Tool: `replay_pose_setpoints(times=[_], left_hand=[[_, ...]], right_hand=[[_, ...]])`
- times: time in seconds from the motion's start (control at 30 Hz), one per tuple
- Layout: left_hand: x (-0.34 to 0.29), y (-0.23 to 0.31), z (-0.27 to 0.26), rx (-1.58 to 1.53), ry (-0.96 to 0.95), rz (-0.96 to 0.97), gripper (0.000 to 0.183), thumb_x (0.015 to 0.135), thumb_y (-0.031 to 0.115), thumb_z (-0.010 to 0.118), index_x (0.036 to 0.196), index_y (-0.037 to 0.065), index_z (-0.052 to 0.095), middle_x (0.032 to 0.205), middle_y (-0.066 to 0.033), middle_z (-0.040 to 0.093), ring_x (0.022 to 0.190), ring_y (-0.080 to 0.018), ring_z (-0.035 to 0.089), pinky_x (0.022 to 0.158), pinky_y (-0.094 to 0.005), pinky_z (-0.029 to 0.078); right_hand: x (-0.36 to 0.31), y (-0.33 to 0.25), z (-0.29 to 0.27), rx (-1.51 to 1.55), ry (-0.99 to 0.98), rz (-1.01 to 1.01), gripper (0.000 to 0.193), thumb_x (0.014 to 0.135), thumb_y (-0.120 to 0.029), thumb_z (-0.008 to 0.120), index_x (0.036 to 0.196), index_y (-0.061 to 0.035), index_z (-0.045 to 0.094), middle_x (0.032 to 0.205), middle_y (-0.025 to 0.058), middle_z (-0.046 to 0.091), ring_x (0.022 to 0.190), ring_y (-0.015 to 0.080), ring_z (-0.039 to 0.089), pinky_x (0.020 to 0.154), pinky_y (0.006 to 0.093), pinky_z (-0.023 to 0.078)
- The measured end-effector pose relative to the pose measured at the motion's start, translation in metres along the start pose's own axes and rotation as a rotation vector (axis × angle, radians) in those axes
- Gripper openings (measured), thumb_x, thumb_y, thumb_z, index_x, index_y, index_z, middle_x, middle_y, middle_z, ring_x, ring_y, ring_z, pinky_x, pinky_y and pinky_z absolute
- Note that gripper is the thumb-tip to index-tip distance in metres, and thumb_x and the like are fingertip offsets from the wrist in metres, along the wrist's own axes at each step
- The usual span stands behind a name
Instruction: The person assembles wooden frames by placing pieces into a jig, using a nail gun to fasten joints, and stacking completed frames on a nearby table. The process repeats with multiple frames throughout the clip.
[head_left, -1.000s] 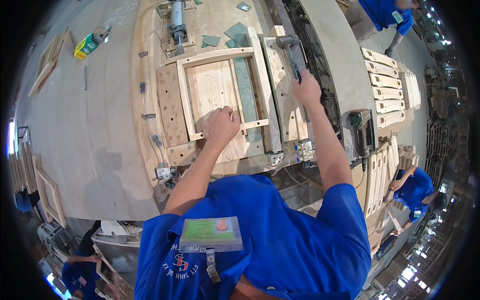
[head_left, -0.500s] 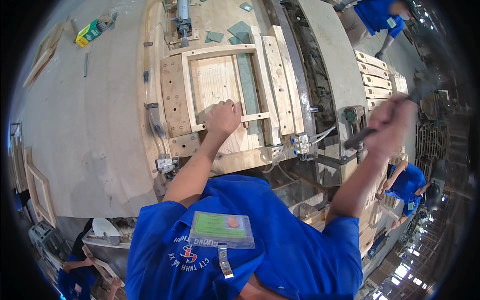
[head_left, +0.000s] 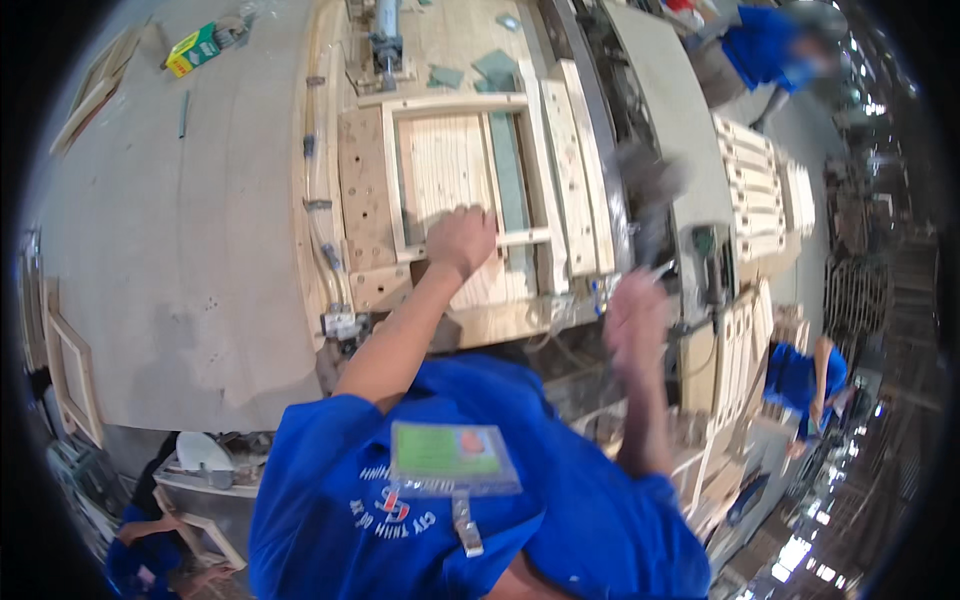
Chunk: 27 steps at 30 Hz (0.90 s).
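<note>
Wooden frame (head_left: 455, 170), pale, slatted panel

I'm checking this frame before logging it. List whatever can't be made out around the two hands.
- Head view: the right hand is motion-blurred; its grip cannot be told.
- The tool above it is a grey smear; its kind is unclear.
- The left hand lies on the frame, covering the slat under its palm.
- The bench's near edge is hidden behind the blue shirt.

Light: bright, even; glare spots at lower right of frame
Blur: raised right hand (head_left: 635, 318) motion-smeared
Edges: fisheye bending, black rim
</note>
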<state>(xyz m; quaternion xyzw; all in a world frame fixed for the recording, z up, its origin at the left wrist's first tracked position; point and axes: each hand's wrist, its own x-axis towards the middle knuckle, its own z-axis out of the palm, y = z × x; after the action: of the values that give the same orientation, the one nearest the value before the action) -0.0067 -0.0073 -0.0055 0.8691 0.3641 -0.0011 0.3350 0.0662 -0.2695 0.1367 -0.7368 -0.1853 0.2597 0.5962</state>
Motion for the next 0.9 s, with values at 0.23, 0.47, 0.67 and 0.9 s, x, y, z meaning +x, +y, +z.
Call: replay_pose_setpoints(times=[0.23, 0.47, 0.67, 0.9], left_hand=[[0.004, -0.004, 0.008, -0.029, 0.021, 0.135, 0.045, 0.11, 0.036, 0.049, 0.101, 0.002, 0.077, 0.105, -0.0228, 0.076, 0.098, -0.042, 0.074, 0.089, -0.0551, 0.058], [0.002, 0.022, -0.002, -0.017, -0.147, 0.077, 0.045, 0.11, 0.042, 0.052, 0.114, 0.005, 0.077, 0.115, -0.0225, 0.075, 0.106, -0.042, 0.073, 0.092, -0.0531, 0.06], [0.009, 0.014, -0.007, 0.002, -0.162, -0.012, 0.047, 0.111, 0.045, 0.051, 0.113, 0.006, 0.078, 0.117, -0.0197, 0.075, 0.11, -0.0408, 0.072, 0.096, -0.0522, 0.058], [0.012, 0.036, 0.015, -0.082, -0.144, 0.244, 0.054, 0.111, 0.045, 0.051, 0.094, 0.002, 0.079, 0.104, -0.022, 0.073, 0.105, -0.0428, 0.068, 0.097, -0.0541, 0.053]], right_hand=[[0.116, -0.218, 0.032, 0.261, 0.426, -0.67, 0.055, 0.115, -0.057, 0.045, 0.089, -0.0082, 0.051, 0.063, -0.0007, 0.042, 0.05, 0.0092, 0.037, 0.046, 0.0273, 0.033], [0.219, -0.017, 0.1, -0.157, 0.125, 0.144, 0.046, 0.114, -0.046, 0.048, 0.085, -0.0115, 0.052, 0.064, 0.0007, 0.049, 0.049, 0.0131, 0.042, 0.046, 0.0315, 0.038], [0.217, -0.034, 0.066, 0.1, 0.033, -0.028, 0.044, 0.113, -0.048, 0.054, 0.088, -0.012, 0.053, 0.061, -0.0047, 0.04, 0.043, 0.0059, 0.032, 0.035, 0.026, 0.028], [0.255, 0.03, 0.004, -1.044, 0.279, -0.187, 0.045, 0.109, -0.043, 0.056, 0.115, 0.0016, 0.061, 0.093, 0.0309, 0.073, 0.089, 0.0546, 0.069, 0.079, 0.0614, 0.054]])
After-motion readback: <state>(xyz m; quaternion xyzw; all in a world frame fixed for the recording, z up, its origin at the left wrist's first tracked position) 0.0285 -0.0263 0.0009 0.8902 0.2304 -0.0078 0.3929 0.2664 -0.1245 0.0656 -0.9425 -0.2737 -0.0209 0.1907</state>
